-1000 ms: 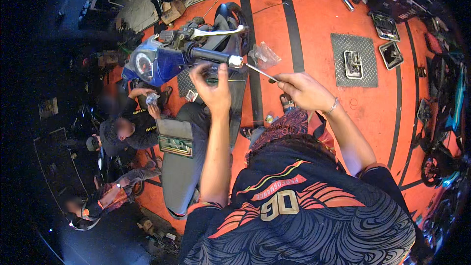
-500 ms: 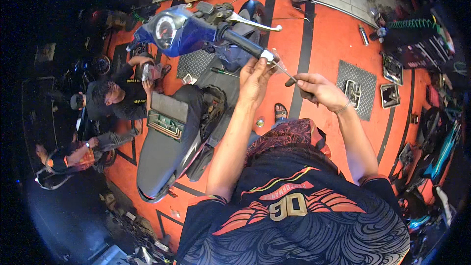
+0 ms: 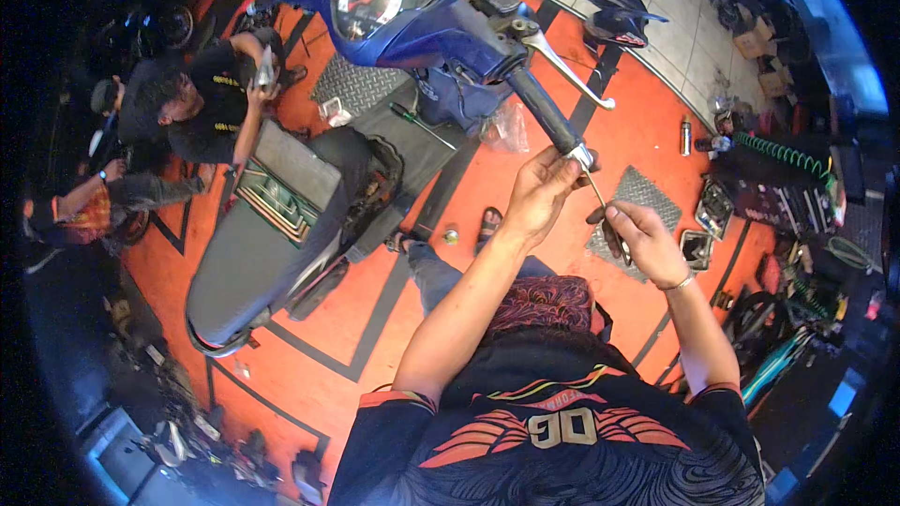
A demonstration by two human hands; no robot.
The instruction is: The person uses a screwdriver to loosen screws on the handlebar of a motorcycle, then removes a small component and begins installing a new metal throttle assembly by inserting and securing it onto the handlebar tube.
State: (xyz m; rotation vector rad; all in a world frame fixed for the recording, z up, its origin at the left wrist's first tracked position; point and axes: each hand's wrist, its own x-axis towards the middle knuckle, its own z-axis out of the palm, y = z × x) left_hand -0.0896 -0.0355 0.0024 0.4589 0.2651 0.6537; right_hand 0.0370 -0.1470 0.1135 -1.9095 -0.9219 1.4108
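Note:
A blue scooter's handlebar cover (image 3: pixel 441 33) with a round speedometer (image 3: pixel 370 2) stands ahead of me. Its black rubber grip (image 3: pixel 544 111) points toward me and ends in a silver bar end (image 3: pixel 581 158). Around that bar end my left hand (image 3: pixel 542 201) closes its fingers and thumb. In my right hand (image 3: pixel 645 242) is a screwdriver (image 3: pixel 598 190), held by its dark handle. The thin shaft reaches up to the bar end; its tip is too small to make out. Above the grip sits a silver brake lever (image 3: pixel 574 70).
On the scooter seat (image 3: pixel 239 267) lies an open case of hex keys (image 3: pixel 277 201). A co-worker (image 3: pixel 202 103) crouches beyond the seat, holding something pale. Metal trays (image 3: pixel 696 248) and a checker plate (image 3: pixel 647 197) lie on the orange floor. A tool cabinet (image 3: pixel 778 192) stands at right.
My view has swung, so the scooter appears shifted and the handlebar end lies lower and further right. Both hands stay at the bar end, the screwdriver still in my right.

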